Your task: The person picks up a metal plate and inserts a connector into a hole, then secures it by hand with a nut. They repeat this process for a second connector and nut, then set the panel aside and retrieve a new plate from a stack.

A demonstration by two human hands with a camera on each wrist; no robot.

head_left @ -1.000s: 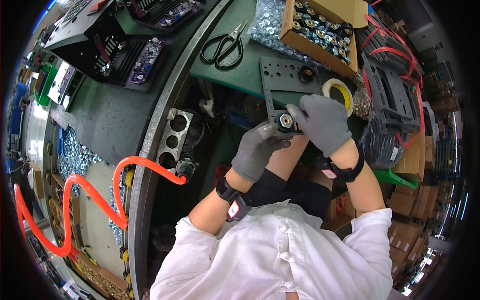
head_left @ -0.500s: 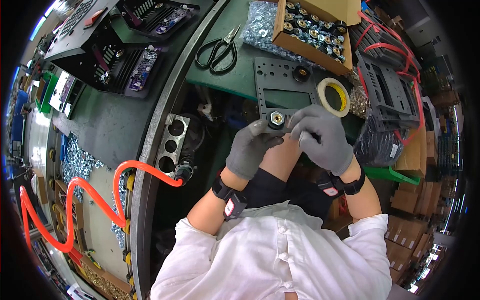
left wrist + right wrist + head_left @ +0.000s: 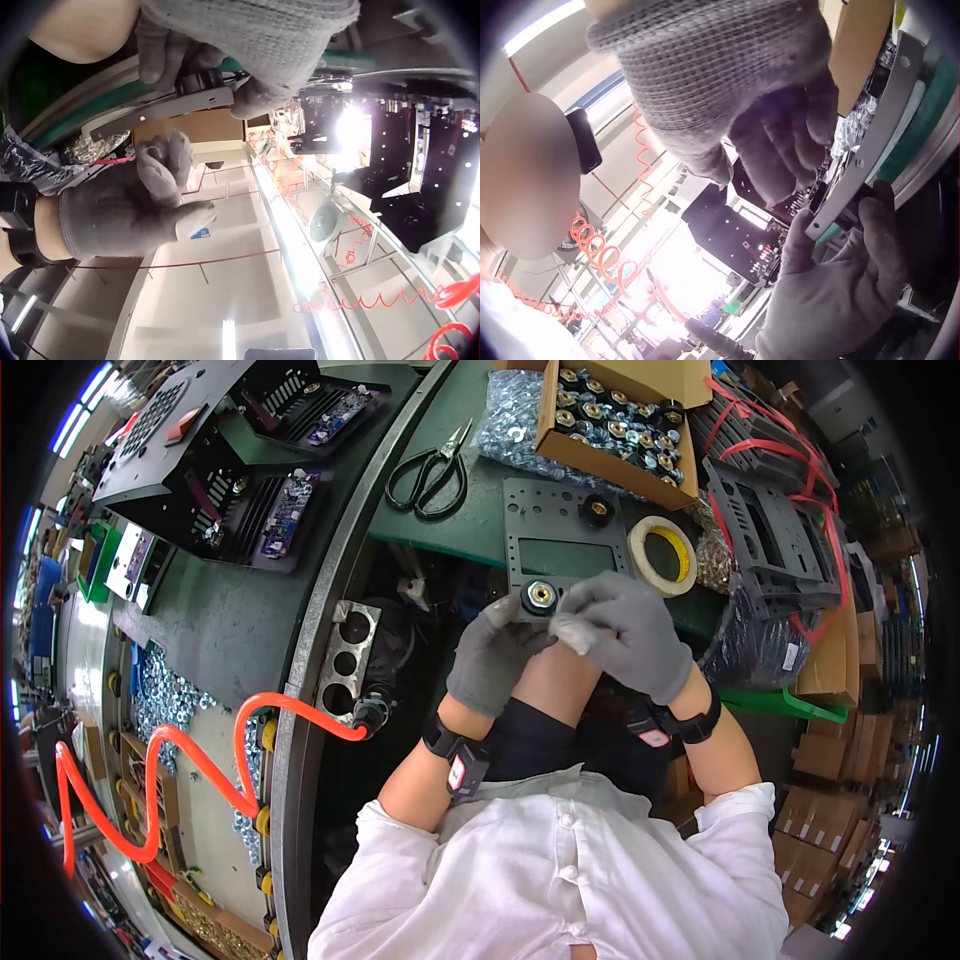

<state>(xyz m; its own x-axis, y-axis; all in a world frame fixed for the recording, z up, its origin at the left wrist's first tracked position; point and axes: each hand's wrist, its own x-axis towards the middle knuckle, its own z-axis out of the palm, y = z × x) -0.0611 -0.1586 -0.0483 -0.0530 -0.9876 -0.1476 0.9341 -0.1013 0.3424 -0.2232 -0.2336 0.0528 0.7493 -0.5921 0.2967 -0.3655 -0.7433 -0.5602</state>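
A flat grey metal plate (image 3: 535,520) with holes and a rectangular cutout lies partly on the green table, its near end jutting toward the lap. My gloved left hand (image 3: 490,660) grips that end at its left corner. There a black round part with a hex nut (image 3: 540,596) sits on the plate, right by the left thumb. My gloved right hand (image 3: 635,635) is held just right of the nut. Its fingers are loosely bent, and in the left wrist view the thumb stands apart from them with nothing visible between. A second black round part (image 3: 597,511) sits at the plate's far end.
A tape roll (image 3: 643,565) lies right of the plate, scissors (image 3: 449,452) to the left. Behind stand a cardboard box (image 3: 615,478) of similar round parts and a bag of hardware (image 3: 505,420). Red-strapped grey plates (image 3: 760,540) are stacked at right. An orange coiled hose (image 3: 200,760) hangs at left.
The right hand has come away from the nut and plate edge, its fingers loosening. The left hand keeps its grip; in the head view it and the plate have shifted slightly left.
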